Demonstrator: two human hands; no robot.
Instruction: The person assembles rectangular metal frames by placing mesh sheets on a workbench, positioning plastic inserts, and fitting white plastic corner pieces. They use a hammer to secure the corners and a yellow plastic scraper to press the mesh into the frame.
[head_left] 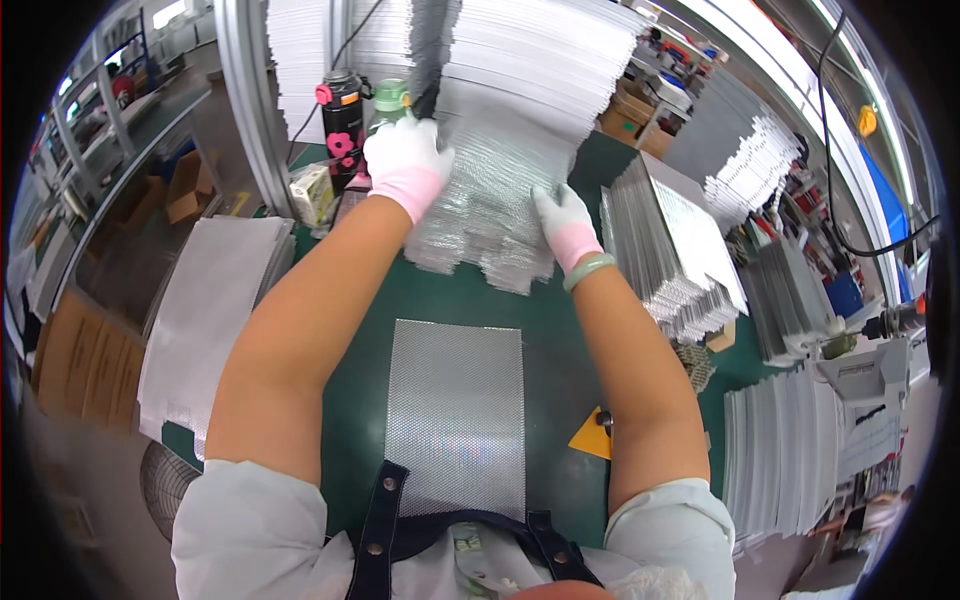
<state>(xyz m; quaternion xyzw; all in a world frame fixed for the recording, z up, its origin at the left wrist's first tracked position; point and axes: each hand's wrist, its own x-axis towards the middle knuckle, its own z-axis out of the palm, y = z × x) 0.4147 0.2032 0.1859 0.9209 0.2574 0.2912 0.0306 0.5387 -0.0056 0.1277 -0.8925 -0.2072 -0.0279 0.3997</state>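
Rests left hand (405,155) and right hand (563,212) at opposite edges of the silvery dimpled sheets (490,200) between the fingers, cannot tell whether grasping or merely touching, and could skew the ragged layers by pressing unevenly.

A green tabletop (355,415) spreads before me in a workshop, a metal post (258,110) rising at its far left. To my left, a rack (160,122), cardboard boxes (85,360) and a wire-caged fan (165,490) line the grey floor (105,460); brightness glows high beyond. A black cable (868,252) loops at my right.
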